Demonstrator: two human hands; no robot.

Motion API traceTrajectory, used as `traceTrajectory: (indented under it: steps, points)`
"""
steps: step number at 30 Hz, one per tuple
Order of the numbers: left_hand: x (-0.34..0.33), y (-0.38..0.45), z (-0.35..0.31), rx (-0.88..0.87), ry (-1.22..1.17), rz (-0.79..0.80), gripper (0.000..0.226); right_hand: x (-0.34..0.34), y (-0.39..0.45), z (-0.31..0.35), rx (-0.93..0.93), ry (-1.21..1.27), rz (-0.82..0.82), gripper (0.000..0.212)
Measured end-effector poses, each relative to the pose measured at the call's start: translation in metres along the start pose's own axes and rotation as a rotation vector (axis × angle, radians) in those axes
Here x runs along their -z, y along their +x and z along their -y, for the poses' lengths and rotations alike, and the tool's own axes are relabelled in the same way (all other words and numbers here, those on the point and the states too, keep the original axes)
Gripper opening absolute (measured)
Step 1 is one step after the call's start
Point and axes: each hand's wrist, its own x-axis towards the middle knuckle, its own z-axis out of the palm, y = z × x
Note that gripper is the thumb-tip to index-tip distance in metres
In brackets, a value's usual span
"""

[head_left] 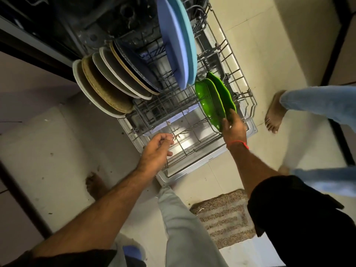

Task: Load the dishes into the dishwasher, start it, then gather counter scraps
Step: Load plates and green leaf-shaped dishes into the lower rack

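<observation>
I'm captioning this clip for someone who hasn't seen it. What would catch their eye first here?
Probably the two bright green dishes standing on edge at the right of the pulled-out lower rack, the right hand gripping their near end. Next, the big blue plates upright behind them, and the row of cream and tan plates leaning along the left. The left hand touches the rack's front wires.

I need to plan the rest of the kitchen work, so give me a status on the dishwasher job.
Done: a row of pale plates and two blue plates stand in the pulled-out lower rack. In hand: the right hand grips the green dishes at the rack's right side; the left hand hangs loosely curled over the rack's empty front. Left: the rack is still out and the door down, so starting it and gathering counter scraps remain.
</observation>
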Motion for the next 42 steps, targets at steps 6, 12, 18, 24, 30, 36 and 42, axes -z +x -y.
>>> traceTrajectory:
  steps: [6,12,18,24,30,36,42]
  points:
    - [0.013,-0.021,-0.014,-0.054,0.0,-0.042,0.014,0.006,-0.053,0.033,0.129,0.106,-0.015,0.035]
    - [0.044,-0.087,-0.044,-0.128,0.081,-0.121,0.023,0.015,-0.125,0.097,0.282,0.299,0.173,0.022]
    - [0.102,-0.187,-0.065,-0.192,0.119,-0.238,0.019,0.037,-0.226,0.18,0.403,0.37,0.374,0.021]
    - [0.18,-0.285,-0.079,-0.266,-0.018,-0.48,0.013,0.029,-0.32,0.261,0.567,0.316,0.54,0.02]
    - [0.272,-0.348,-0.079,-0.344,-0.206,-0.643,0.017,0.001,-0.405,0.355,0.837,0.177,0.668,0.021]
    - [0.385,-0.379,-0.067,-0.45,-0.252,-0.763,0.016,-0.04,-0.484,0.449,0.912,0.204,0.702,0.03]
    - [0.493,-0.402,-0.049,-0.508,-0.349,-0.834,0.013,-0.09,-0.559,0.538,0.912,0.331,0.765,0.024]
